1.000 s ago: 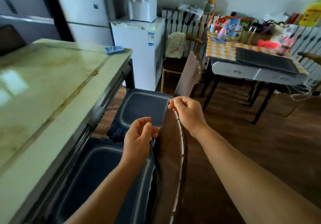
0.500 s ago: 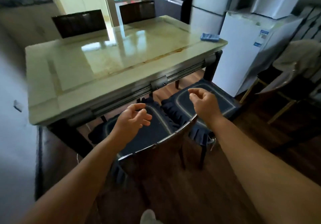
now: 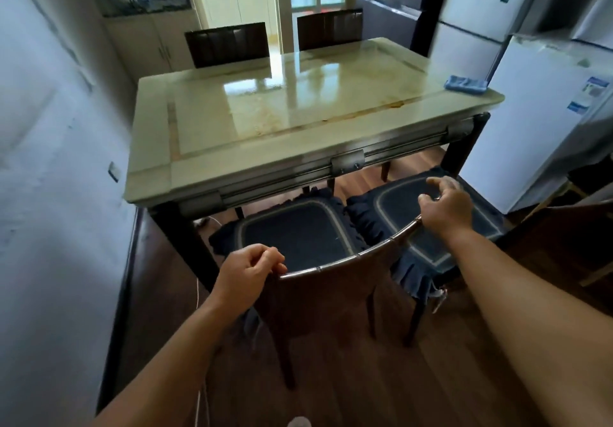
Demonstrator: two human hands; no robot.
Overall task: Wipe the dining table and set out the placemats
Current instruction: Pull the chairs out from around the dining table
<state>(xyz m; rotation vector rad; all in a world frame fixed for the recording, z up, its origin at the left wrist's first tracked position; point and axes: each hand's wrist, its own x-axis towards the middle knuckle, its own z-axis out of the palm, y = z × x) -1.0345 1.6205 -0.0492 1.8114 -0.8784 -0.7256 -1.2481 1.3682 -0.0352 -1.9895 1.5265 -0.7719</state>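
The dining table point(image 3: 212, 161) has a glossy cream stone top with brownish streaks. A folded blue cloth point(image 3: 466, 84) lies on its far right corner. In front of me stands a brown chair point(image 3: 318, 297) with a metal-trimmed top rail and a dark blue seat cushion point(image 3: 292, 231). My left hand point(image 3: 247, 270) grips the left end of that rail, fingers curled over it. At the rail's right end my right hand point(image 3: 446, 206) rests with its fingers lifted and loosely curved, not wrapped round the rail.
A second chair with a blue cushion point(image 3: 401, 201) stands right of the first, partly under the table. Two dark chairs point(image 3: 229, 43) sit at the far side. A white wall point(image 3: 49, 194) runs close on the left, a white cabinet point(image 3: 530, 121) on the right.
The view swung left from the cluttered side table to face the dining table. Both hands let go of the blue cushion edge and dropped onto the chair's top rail; the left closed on it.
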